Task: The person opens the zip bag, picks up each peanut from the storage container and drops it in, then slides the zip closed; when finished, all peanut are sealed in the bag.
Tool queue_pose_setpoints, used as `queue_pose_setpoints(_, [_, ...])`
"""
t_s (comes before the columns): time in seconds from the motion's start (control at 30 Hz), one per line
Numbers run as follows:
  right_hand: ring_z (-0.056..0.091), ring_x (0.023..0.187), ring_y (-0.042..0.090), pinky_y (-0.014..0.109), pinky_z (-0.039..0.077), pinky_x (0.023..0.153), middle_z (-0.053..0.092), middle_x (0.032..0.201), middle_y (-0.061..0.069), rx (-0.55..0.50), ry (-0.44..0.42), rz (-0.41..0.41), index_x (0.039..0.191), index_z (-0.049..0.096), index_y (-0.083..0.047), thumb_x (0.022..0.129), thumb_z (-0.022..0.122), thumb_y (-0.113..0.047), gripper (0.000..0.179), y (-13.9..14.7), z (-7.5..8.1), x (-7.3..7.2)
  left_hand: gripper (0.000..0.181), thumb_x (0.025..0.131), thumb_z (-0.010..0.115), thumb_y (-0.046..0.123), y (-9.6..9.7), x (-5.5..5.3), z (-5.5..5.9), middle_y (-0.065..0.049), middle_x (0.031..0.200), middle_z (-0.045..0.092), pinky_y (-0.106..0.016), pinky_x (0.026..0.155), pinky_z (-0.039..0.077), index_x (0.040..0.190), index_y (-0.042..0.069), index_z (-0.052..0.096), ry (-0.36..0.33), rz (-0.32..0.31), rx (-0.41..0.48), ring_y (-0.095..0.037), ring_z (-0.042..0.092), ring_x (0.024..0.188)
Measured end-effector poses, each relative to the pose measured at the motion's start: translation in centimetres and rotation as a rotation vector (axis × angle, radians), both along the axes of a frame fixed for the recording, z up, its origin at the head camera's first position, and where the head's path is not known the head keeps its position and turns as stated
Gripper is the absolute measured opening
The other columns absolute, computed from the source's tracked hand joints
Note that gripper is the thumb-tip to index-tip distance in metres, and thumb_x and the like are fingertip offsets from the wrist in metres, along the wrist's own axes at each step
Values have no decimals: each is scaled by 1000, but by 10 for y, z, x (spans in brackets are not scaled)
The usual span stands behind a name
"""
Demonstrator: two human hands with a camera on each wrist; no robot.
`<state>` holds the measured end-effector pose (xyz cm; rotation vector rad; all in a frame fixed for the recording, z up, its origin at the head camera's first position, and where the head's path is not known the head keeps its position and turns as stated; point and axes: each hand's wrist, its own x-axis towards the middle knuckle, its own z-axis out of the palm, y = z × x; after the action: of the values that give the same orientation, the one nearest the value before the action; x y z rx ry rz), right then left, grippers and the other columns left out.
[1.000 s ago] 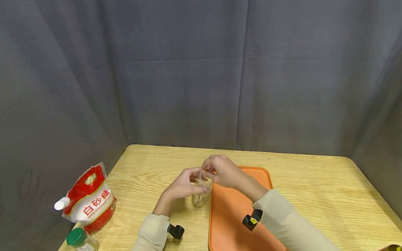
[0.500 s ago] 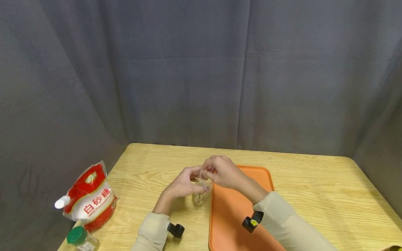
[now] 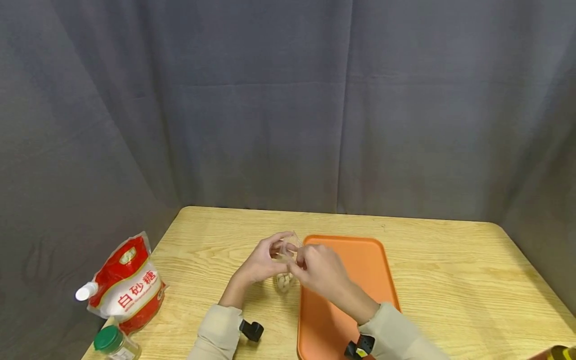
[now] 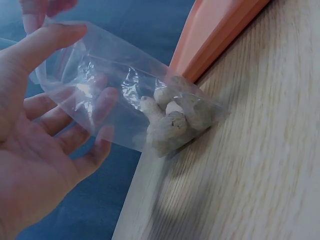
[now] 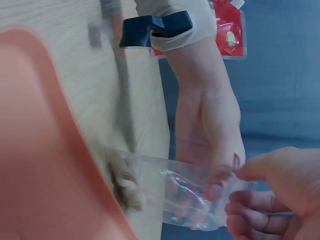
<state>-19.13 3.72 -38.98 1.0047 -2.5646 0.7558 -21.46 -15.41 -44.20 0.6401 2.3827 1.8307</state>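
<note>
A clear plastic bag (image 4: 125, 77) with several peanuts in the shell (image 4: 172, 122) at its bottom stands tilted beside the tray's left edge. My left hand (image 3: 261, 262) holds the bag near its mouth, thumb on one side and fingers curled behind the film. At the mouth, my right hand (image 3: 321, 270) has its thumb and curled fingers on the rim, close to the left thumb in the right wrist view. The peanuts rest low, right over the wooden table (image 4: 260, 150).
An orange tray (image 3: 342, 320) lies right of the bag, under the right forearm. On the left are a red and white sugar pouch (image 3: 135, 295) with a white cap and a green-lidded jar (image 3: 118, 345). A dark curtain (image 3: 270, 125) surrounds the table.
My right hand has moved down and toward me from the bag's top, turning at the wrist. The left hand keeps its hold, with the bag's mouth spread wider.
</note>
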Motion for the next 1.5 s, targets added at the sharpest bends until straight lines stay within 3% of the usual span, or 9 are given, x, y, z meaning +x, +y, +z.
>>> queue_pose_setpoints(0.17, [45, 52, 6, 22, 39, 48, 60, 70, -5, -90, -11, -44, 66, 64, -15, 87, 65, -8, 23, -1, -1, 2, 73, 81, 79, 7, 1, 1, 2, -17, 119, 67, -55, 96, 42, 146, 7, 45, 27, 74, 55, -29, 60, 107])
queue_pose_setpoints(0.27, [55, 61, 13, 26, 45, 55, 59, 71, -4, -202, 27, -41, 72, 68, -11, 87, 65, -4, 17, 4, 9, 1, 69, 81, 81, 7, 1, 4, 12, -16, 121, 66, -49, 94, 44, 142, 7, 50, 88, 124, 130, -25, 59, 108])
queue_pose_setpoints(0.37, [58, 65, 15, 29, 49, 59, 59, 72, -3, -312, 95, -22, 77, 69, -8, 87, 67, -2, 12, 13, 21, 0, 50, 87, 76, 4, 1, 7, 25, -21, 120, 64, -40, 89, 47, 132, 2, 56, 180, 152, 257, -26, 59, 109])
queue_pose_setpoints(0.53, [56, 66, 9, 30, 50, 60, 61, 75, -4, -418, 145, 38, 84, 69, -7, 89, 67, -2, 7, 30, 39, 0, 26, 92, 68, 0, 4, 12, 41, -21, 110, 66, -34, 86, 50, 115, -8, 59, 324, 122, 380, -24, 64, 102])
queue_pose_setpoints(0.77, [55, 66, 9, 30, 50, 60, 59, 76, -8, -515, 142, 75, 86, 69, -6, 92, 64, 0, 10, 48, 44, 0, 16, 90, 69, -2, 9, 20, 53, 0, 97, 72, -31, 88, 50, 103, -12, 68, 384, 87, 455, -15, 66, 93])
queue_pose_setpoints(1.03, [55, 65, 11, 29, 48, 60, 58, 73, -8, -564, 96, 47, 87, 71, -9, 92, 67, 0, 11, 60, 47, 6, 17, 95, 64, 1, 15, 25, 60, 2, 95, 71, -28, 84, 51, 95, -15, 69, 450, 86, 437, -15, 65, 91])
queue_pose_setpoints(1.2, [55, 68, 12, 28, 48, 63, 60, 75, -7, -554, 55, 33, 87, 70, -8, 93, 67, -2, 9, 64, 46, 8, 11, 93, 64, -3, 20, 27, 62, -6, 92, 71, -26, 82, 50, 93, -11, 71, 513, 130, 425, -14, 64, 89])
queue_pose_setpoints(1.33, [57, 79, 13, 31, 47, 71, 64, 85, -6, -506, 15, 21, 97, 72, -8, 93, 69, -9, 5, 65, 49, 7, 8, 92, 64, -7, 22, 31, 65, -10, 91, 71, -27, 83, 50, 92, -11, 71, 520, 170, 400, -14, 64, 88])
queue_pose_setpoints(1.5, [54, 103, 22, 44, 40, 85, 65, 109, 1, -345, 70, 74, 115, 72, -8, 88, 76, -19, 30, 55, 62, 3, 10, 92, 63, -8, 24, 35, 70, -15, 93, 71, -31, 85, 51, 94, -10, 72, 511, 148, 328, -18, 65, 93])
